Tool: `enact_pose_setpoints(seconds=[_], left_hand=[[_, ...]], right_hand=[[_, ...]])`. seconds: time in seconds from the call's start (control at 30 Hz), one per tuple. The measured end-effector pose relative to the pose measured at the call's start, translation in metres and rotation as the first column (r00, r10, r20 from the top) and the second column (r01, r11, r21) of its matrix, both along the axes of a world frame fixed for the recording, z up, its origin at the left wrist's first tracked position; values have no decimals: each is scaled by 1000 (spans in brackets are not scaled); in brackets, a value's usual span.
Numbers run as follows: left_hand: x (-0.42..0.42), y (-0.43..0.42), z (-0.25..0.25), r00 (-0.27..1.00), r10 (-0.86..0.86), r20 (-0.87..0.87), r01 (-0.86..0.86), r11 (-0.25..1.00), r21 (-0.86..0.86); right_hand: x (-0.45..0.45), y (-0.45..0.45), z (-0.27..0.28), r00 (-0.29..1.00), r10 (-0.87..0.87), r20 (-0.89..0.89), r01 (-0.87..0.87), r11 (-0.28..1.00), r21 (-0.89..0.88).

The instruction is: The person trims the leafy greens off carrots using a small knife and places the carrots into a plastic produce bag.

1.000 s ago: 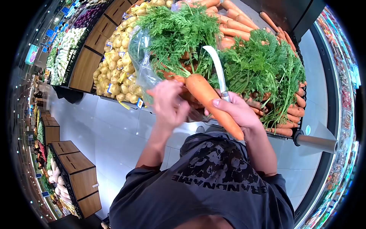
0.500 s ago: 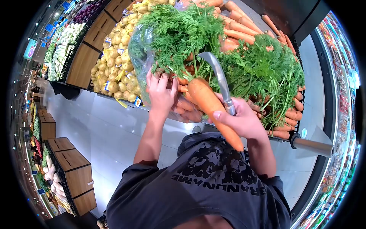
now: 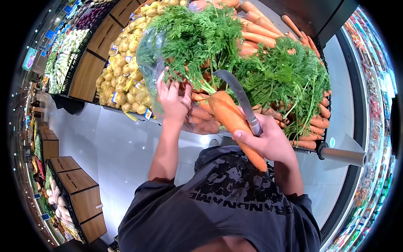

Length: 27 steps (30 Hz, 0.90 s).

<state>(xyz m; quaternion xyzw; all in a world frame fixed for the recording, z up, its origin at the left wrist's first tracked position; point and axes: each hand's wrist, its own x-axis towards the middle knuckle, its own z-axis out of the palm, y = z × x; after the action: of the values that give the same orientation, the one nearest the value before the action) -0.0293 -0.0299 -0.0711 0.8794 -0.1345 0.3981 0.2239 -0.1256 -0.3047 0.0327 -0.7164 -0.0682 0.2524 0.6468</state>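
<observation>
My right hand [image 3: 273,138] is closed around a large orange carrot [image 3: 231,115] and the handle of a curved knife [image 3: 240,93], the blade pointing up and away. The carrot lies slanted across my palm, its leafy end toward the pile and its tip near my shirt. My left hand [image 3: 174,103] rests at the front of the pile with bent fingers apart, touching the clear plastic bag [image 3: 149,52] and carrots beneath. Its fingertips are partly hidden by stems. Bushy carrot greens [image 3: 201,38] spread just beyond it.
More carrot greens [image 3: 285,71] and loose carrots [image 3: 260,31] fill the bin to the right. Bagged potatoes [image 3: 126,63] lie on the left. A roll of plastic bags [image 3: 344,156] sticks out at the right corner. Wooden produce stands [image 3: 79,195] border the tiled floor [image 3: 121,143].
The view has shifted slightly. My right hand still grips the carrot and knife, and the blade has turned a little. My left hand stays at the pile, its fingers slightly more spread.
</observation>
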Motion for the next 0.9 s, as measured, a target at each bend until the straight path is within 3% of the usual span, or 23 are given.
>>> enact_pose_setpoints(seconds=[0.3, 0.37, 0.43, 0.5, 0.53, 0.57, 0.63, 0.7, 0.77, 0.8, 0.83, 0.87, 0.9], left_hand=[[3, -3, 0, 1000, 16, -4, -16, 1000, -21], [2, 0, -4, 995, 62, -75, -61, 998, 16], [2, 0, -1, 997, 80, 11, -80, 985, 150], [11, 13, -21, 997, 45, -68, -45, 999, 2], [6, 4, -13, 994, -63, -89, 52, 991, -124], [2, 2, -5, 997, 23, -77, -16, 996, 88], [9, 8, -23, 995, -2, -96, -2, 999, -37], [15, 25, -34, 997, -5, -81, 10, 998, 58], [11, 16, -23, 984, 29, -175, -13, 996, 88], [1, 3, -8, 974, 52, -219, -7, 980, 200], [1, -7, -10, 922, -95, -375, 26, 982, -186], [22, 32, -31, 863, -226, -451, 121, 960, -251], [28, 44, -37, 732, -515, -446, 203, 790, -578]], right_hand=[[-5, -10, -2, 993, -19, -117, 39, 984, 172], [-8, -8, -10, 990, -83, -114, 107, 970, 217], [-7, -5, -13, 1000, 27, 1, -26, 983, 184], [-6, 6, -32, 985, -47, 167, 18, 985, 170], [-7, 12, -41, 983, -70, 172, 40, 984, 174], [-6, 18, -50, 980, -87, 181, 54, 982, 180], [-5, 29, -67, 975, -162, 153, 121, 961, 247], [-5, 35, -82, 990, -132, 50, 107, 933, 344], [-9, 38, -95, 991, -131, 3, 118, 901, 418], [-11, 38, -100, 994, -104, -22, 102, 878, 467], [-13, 37, -101, 992, -122, -42, 127, 866, 484], [-14, 37, -101, 992, -125, 22, 101, 883, 457], [-15, 35, -101, 989, -123, 84, 76, 901, 428]])
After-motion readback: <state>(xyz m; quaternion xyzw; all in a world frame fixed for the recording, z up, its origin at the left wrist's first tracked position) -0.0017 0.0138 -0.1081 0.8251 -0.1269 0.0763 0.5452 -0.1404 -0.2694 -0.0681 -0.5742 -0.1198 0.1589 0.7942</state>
